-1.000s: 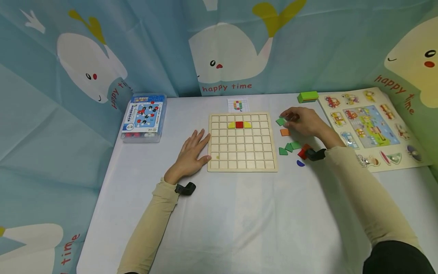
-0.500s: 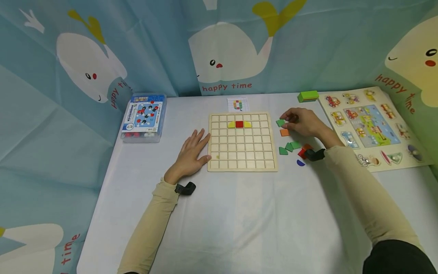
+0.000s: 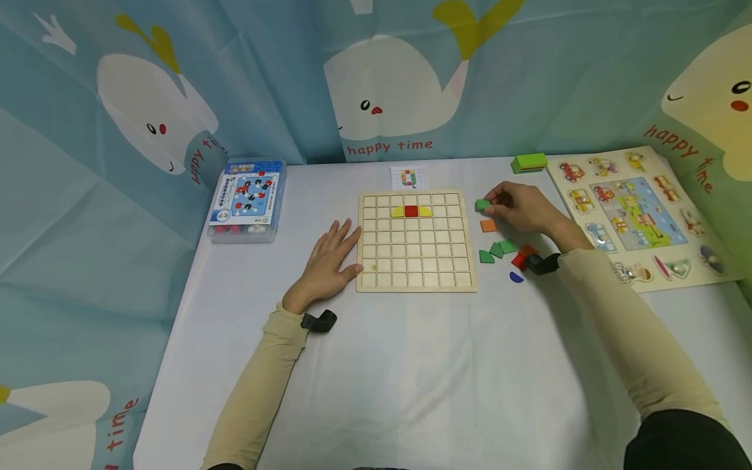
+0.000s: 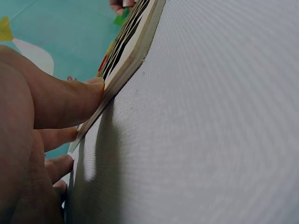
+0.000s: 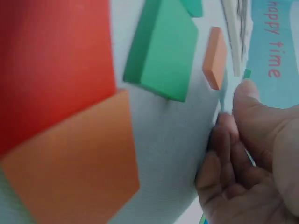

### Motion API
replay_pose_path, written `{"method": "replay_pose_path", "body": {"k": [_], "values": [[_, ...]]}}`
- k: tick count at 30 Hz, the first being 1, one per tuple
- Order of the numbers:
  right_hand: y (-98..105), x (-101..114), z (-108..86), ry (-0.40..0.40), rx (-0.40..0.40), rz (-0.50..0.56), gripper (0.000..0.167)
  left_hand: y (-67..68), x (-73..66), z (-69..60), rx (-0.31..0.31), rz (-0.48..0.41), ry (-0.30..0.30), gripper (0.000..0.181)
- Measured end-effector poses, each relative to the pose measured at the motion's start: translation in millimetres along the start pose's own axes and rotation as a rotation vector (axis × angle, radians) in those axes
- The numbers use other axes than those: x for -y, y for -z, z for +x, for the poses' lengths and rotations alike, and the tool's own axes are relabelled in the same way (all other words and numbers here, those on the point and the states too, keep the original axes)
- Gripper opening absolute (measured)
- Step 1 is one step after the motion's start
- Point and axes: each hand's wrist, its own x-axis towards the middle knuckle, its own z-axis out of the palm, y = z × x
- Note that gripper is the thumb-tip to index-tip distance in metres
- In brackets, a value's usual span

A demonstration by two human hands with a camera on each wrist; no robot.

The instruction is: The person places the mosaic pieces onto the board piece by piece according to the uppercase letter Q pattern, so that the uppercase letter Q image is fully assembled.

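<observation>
R hand [image 3: 521, 207] pinches green block [image 3: 482, 205] btwn thumb & fingertips, approx 2 o'clock from grid board's [image 3: 415, 250] centre; can't quite tell if it's off the table [image 3: 423, 365]. L hand [image 3: 326, 266], fingers spread, gripping nothing, touches board's 9 o'clock edge. Orange pc [image 3: 488, 225] nr block's 5 o'clock.

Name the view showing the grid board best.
The head view: the grid board shows its whole grid from above. The left wrist view catches it nearly edge-on; the right wrist view, only a sliver near the top.
</observation>
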Motion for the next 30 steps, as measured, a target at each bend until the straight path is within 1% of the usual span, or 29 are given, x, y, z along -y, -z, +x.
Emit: {"method": "replay_pose_path", "body": {"k": [4,11,20,23,30], "values": [[0.9,-1.3,-2.2,-0.014,-0.045,0.038,0.029,0.5,-0.5,-0.1,-0.004,0.001,-0.006,0.078],[-1.1,-4.5,-5.8,-0.011,-0.098,0.083,0.031,0.7,-1.6,0.2,-0.001,-0.003,-0.002,0.078],[-5.2,2.0,-11.4,0.017,-0.204,0.206,0.029,-0.2,-1.7,1.6,0.01,0.013,0.0,0.078],[-8.3,8.0,-11.4,0.032,-0.199,0.23,0.028,0.2,-1.9,1.3,0.012,0.012,0.005,0.078],[-19.3,25.8,-10.4,0.059,-0.135,0.266,0.027,-0.5,-0.7,1.8,0.005,0.015,0.001,0.078]]}}
